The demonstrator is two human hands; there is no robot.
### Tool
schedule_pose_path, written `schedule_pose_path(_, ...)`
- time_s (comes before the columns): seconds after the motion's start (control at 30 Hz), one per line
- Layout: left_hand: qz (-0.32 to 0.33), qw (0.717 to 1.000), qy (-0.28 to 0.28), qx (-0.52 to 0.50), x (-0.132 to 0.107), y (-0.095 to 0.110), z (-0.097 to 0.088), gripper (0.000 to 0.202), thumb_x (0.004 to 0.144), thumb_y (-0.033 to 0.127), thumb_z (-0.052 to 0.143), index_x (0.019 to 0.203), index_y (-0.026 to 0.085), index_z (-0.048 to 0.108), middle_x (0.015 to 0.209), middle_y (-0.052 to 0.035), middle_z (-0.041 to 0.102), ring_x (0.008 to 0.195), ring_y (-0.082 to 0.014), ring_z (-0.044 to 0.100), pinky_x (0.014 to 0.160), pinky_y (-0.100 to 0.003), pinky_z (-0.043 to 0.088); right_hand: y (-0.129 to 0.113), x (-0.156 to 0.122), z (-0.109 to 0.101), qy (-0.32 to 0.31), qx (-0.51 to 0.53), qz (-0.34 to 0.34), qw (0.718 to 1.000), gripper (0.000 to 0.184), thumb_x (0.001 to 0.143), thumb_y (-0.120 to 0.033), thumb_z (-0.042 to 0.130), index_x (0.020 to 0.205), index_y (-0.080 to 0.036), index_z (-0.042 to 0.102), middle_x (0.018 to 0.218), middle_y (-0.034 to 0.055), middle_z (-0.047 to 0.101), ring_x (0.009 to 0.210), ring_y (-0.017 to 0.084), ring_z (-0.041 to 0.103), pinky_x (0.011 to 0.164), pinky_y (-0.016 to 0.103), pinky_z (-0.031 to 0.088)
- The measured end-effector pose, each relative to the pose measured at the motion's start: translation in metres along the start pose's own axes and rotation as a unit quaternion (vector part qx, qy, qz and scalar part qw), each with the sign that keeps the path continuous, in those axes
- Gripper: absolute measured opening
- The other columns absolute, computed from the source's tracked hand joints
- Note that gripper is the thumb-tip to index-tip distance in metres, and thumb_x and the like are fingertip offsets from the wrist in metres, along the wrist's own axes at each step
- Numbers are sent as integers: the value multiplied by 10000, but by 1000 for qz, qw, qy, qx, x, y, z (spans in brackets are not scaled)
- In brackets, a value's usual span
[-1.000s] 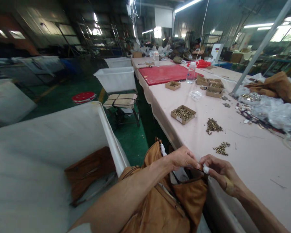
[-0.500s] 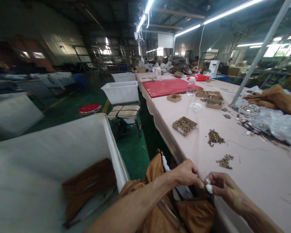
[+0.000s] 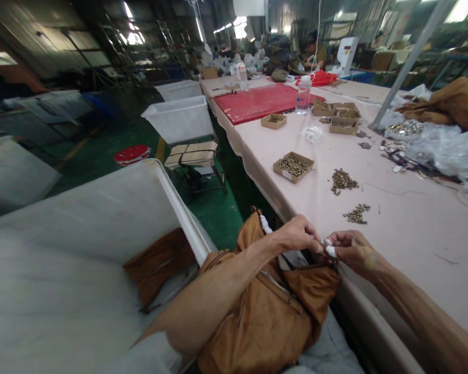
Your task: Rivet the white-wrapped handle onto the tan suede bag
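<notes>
A brown bag [image 3: 265, 319] with zippers rests below my forearms, beside the table edge. My left hand [image 3: 299, 234] is closed in a pinch at the bag's upper right corner. Facing it, my right hand [image 3: 351, 248] pinches the same corner, its fingertips almost touching the left ones. Small white bits [image 3: 330, 251] show at the right fingertips; whether they are wrapping on the fingers or on the bag I cannot tell. More white wrapping [image 3: 265, 223] shows at the bag's far corner. Any small part between the fingers is hidden.
On the pink-covered table [image 3: 405, 270] lie two piles of brass-coloured studs [image 3: 342, 181] and a cardboard tray [image 3: 294, 167] of them. A bottle [image 3: 303, 96] stands farther back. At left, a large white bin [image 3: 81, 208] holds another brown piece [image 3: 159, 262]. A metal pole [image 3: 409, 62] rises at right.
The view has tipped downward, so table, bin and hands sit higher in the picture and more of the bag shows. Both hands keep their pinch at the bag's corner.
</notes>
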State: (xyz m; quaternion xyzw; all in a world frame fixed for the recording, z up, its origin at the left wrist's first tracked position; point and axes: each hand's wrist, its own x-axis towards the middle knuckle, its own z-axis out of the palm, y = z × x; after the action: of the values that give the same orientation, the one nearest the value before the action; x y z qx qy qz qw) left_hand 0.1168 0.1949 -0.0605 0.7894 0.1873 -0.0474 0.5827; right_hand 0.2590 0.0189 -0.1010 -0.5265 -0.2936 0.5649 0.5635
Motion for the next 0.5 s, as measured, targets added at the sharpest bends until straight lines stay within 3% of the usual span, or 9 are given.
schedule_pose_path(0.13,-11,1000,0,-16,0,1,1,382,565,344,832,857,97,825,630,0,649,605,-110,481,538,-227,315,-7,-3,3,78,-40,-52,995,400,865,-456,809,1055,-114,726,964,107,738,833,228,699,719,342,578)
schedule_pose_path(0.23,-20,1000,-6,-22,0,1,2,386,552,342,831,848,94,822,648,-14,672,609,-117,507,542,-226,337,-9,-7,6,117,-52,-71,989,353,993,-412,683,1215,-138,663,1170,89,687,992,238,690,841,401,609)
schedule_pose_path(0.37,-13,1000,-22,-17,3,-1,0,379,559,349,824,854,110,823,649,-2,672,616,-121,520,547,-224,355,-11,-14,7,158,-61,-87,982,359,1003,-371,676,1291,-161,633,1292,103,640,1090,255,667,907,432,599)
schedule_pose_path(0.5,2,1000,-19,-13,1,-3,0,335,593,333,817,849,117,822,637,9,656,614,-118,512,541,-229,346,-13,-22,16,200,-64,-115,971,337,1014,-363,663,1282,-161,633,1261,97,653,1050,230,679,881,411,610)
